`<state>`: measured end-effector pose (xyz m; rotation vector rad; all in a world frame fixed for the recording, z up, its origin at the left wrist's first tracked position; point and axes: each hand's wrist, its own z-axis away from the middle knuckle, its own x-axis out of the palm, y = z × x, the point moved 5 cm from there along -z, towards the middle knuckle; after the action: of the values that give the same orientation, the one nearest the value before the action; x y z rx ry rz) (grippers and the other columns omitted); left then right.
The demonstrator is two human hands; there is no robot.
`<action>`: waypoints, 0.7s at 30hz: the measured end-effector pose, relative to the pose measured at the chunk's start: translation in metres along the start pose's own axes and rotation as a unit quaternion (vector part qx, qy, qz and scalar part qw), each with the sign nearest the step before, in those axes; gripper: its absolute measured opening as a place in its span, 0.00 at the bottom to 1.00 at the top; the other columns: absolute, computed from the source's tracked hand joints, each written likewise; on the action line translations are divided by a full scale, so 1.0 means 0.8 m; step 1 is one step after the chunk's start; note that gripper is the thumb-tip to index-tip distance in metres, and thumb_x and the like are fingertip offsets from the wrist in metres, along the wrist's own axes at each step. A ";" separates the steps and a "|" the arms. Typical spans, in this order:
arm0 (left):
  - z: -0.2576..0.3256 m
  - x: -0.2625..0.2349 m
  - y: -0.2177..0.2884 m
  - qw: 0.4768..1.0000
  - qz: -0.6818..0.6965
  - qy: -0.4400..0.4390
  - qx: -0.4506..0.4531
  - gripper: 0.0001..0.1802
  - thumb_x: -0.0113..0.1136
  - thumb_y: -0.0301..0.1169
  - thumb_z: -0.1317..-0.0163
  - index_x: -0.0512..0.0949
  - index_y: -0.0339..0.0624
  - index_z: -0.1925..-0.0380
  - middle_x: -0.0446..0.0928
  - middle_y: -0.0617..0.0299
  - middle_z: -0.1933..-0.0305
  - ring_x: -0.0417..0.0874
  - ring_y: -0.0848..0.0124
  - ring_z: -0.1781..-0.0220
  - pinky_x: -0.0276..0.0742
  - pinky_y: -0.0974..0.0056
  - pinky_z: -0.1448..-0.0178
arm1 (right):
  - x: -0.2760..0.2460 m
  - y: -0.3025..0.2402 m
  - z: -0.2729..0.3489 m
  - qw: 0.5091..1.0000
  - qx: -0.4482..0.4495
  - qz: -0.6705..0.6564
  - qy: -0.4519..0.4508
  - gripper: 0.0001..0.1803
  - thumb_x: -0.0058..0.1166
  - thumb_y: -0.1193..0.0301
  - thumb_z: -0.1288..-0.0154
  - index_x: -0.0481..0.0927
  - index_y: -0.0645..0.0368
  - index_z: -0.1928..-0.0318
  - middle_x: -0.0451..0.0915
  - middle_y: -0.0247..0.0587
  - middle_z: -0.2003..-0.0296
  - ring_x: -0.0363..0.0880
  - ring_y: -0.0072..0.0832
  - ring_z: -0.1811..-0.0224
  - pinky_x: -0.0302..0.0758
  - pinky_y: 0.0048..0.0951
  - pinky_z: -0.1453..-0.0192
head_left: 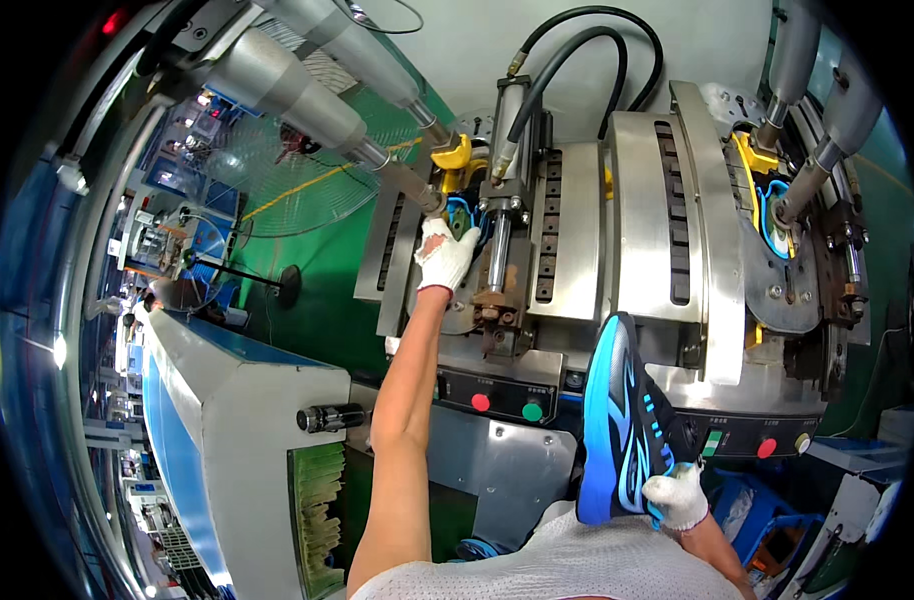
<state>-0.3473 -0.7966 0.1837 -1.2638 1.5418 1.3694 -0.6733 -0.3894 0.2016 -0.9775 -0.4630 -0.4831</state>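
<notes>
From the head view, your left hand [444, 255] reaches to 11 o'clock, fingers spread on the shoe in the press [464, 215]. Your right hand [677, 497] at 5 o'clock is curled around the heel of the blue sneaker [622, 420], whose long axis points to 12 o'clock.

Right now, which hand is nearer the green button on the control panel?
Right. The right hand grips the blue shoe just right of the green button; the left hand is far above.

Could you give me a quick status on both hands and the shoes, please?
Left hand on the shoe in the left press station. Right hand holds a blue-and-black shoe, sole outward. Nothing between them.
</notes>
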 end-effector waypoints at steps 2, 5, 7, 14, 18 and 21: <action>-0.032 0.025 -0.004 0.994 -0.020 -0.088 -0.058 0.45 0.70 0.57 0.44 0.71 0.32 0.38 0.81 0.36 0.45 0.83 0.45 0.42 0.76 0.47 0.38 | 0.013 -0.012 0.002 1.000 -0.010 -0.010 -0.005 0.42 0.66 0.81 0.49 0.68 0.68 0.31 0.81 0.44 0.45 0.83 0.30 0.51 0.81 0.35 0.46; -0.066 0.070 -0.008 0.998 -0.003 -0.043 -0.046 0.44 0.72 0.55 0.45 0.68 0.32 0.41 0.82 0.37 0.46 0.84 0.45 0.43 0.79 0.45 0.40 | -0.004 -0.012 0.004 0.998 -0.024 0.064 0.011 0.46 0.72 0.76 0.52 0.68 0.70 0.30 0.77 0.42 0.38 0.76 0.28 0.41 0.74 0.34 0.34; -0.094 0.067 -0.026 0.996 -0.037 -0.079 -0.035 0.45 0.73 0.55 0.48 0.68 0.31 0.41 0.82 0.41 0.44 0.83 0.45 0.40 0.77 0.46 0.38 | -0.017 0.001 0.005 0.997 0.011 0.073 0.028 0.40 0.72 0.77 0.51 0.72 0.67 0.34 0.78 0.41 0.42 0.78 0.29 0.45 0.76 0.35 0.39; -0.060 -0.074 0.006 0.997 0.007 -0.072 -0.042 0.47 0.72 0.54 0.48 0.67 0.32 0.37 0.80 0.36 0.42 0.82 0.45 0.39 0.76 0.49 0.36 | -0.030 0.007 -0.003 0.963 -0.058 0.254 0.072 0.08 0.67 0.75 0.43 0.79 0.55 0.66 0.74 0.33 0.70 0.72 0.26 0.70 0.72 0.30 0.65; 0.067 -0.181 -0.041 0.990 0.121 0.048 -0.046 0.45 0.73 0.53 0.47 0.68 0.35 0.37 0.82 0.41 0.46 0.84 0.49 0.43 0.77 0.54 0.38 | 0.028 -0.009 -0.027 0.975 -0.078 0.183 0.100 0.09 0.64 0.71 0.42 0.77 0.58 0.74 0.76 0.26 0.74 0.71 0.17 0.74 0.73 0.26 0.70; 0.201 -0.212 -0.080 0.943 0.306 0.111 -0.075 0.36 0.79 0.34 0.49 0.71 0.35 0.42 0.83 0.53 0.51 0.84 0.63 0.48 0.77 0.60 0.39 | 0.103 -0.009 -0.108 0.995 -0.049 0.036 0.082 0.09 0.65 0.74 0.40 0.82 0.63 0.60 0.84 0.36 0.65 0.82 0.25 0.65 0.81 0.30 0.60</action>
<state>-0.2552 -0.6016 0.2944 -1.0954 2.1426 1.7995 -0.5981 -0.4824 0.2121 -1.0365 -0.2575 -0.5195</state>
